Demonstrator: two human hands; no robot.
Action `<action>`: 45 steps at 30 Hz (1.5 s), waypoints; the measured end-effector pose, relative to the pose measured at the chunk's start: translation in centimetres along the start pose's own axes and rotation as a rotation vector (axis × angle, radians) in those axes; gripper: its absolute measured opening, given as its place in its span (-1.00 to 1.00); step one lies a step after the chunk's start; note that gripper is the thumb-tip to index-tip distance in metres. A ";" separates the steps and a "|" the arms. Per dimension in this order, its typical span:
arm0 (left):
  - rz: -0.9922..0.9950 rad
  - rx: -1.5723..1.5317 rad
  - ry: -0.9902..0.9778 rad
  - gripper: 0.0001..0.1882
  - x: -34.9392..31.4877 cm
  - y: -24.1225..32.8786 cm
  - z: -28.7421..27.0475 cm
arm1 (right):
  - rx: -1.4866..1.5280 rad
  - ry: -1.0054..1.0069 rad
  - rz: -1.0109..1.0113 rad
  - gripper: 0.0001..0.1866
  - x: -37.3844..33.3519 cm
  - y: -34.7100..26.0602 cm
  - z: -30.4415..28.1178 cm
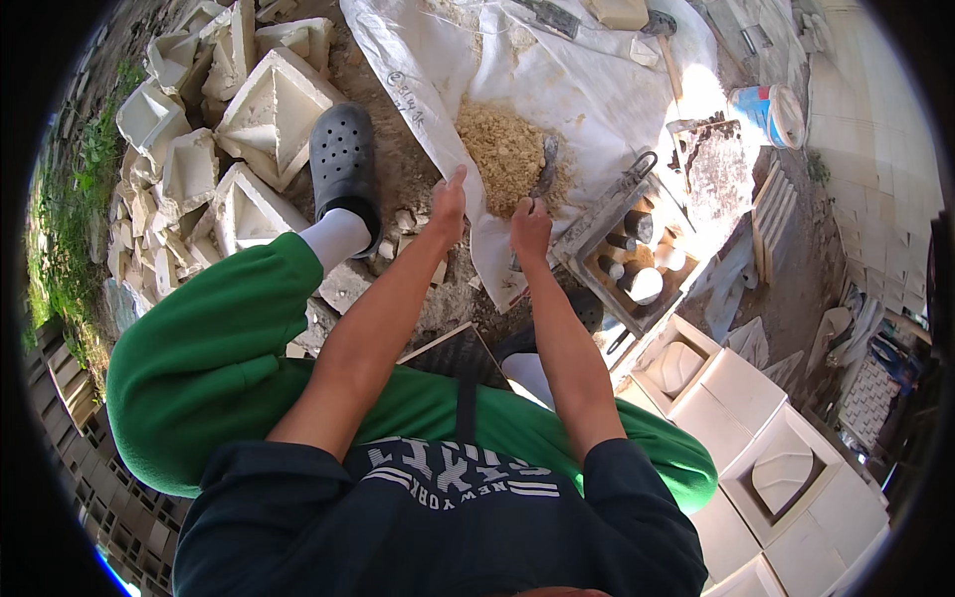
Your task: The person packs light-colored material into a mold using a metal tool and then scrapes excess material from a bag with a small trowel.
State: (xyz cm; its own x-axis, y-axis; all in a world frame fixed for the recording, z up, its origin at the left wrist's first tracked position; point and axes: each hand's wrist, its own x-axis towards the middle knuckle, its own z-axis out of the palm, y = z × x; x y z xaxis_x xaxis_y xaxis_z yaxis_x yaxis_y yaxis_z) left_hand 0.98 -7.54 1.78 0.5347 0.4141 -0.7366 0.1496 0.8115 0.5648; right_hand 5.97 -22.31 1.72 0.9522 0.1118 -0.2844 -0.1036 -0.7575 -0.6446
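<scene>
My left hand (450, 207) is closed at the near left edge of a white sheet (413, 75), seemingly pinching that edge. A heap of crumbly tan material (497, 149) lies on the sheet just beyond both hands. My right hand (531, 227) is wrapped round a narrow grey metal-bladed tool (547, 164). Its blade points away from me and rests against the heap's right side. Exactly what kind of tool it is, I cannot tell.
Broken cream-coloured moulds (274, 114) pile up at the left, beside my dark clog (343, 159). To the right stands a wooden tray (637, 318) with several round pieces. Pale block moulds (761, 403) line the lower right. A white and blue bucket (786, 117) lies farther off.
</scene>
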 end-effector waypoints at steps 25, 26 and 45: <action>-0.023 0.100 0.065 -0.57 0.5 0.9 -0.8 | -0.403 -0.240 -0.371 -0.49 -5.2 -1.0 -1.0; -0.023 0.099 0.068 -0.57 0.4 1.0 -0.7 | -0.403 -0.243 -0.372 -0.49 -5.3 -1.5 -1.3; 0.147 0.209 0.295 -0.60 0.8 3.5 -0.5 | -0.548 -0.308 -0.574 -0.52 17.5 -10.0 -3.9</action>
State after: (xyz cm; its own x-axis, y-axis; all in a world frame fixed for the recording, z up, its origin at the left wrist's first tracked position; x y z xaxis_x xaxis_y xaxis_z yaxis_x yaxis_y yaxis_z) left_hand 1.57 -4.12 2.99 0.3057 0.6451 -0.7003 0.2721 0.6456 0.7135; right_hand 24.82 -15.31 5.93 0.6855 0.6838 -0.2500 0.6010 -0.7252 -0.3360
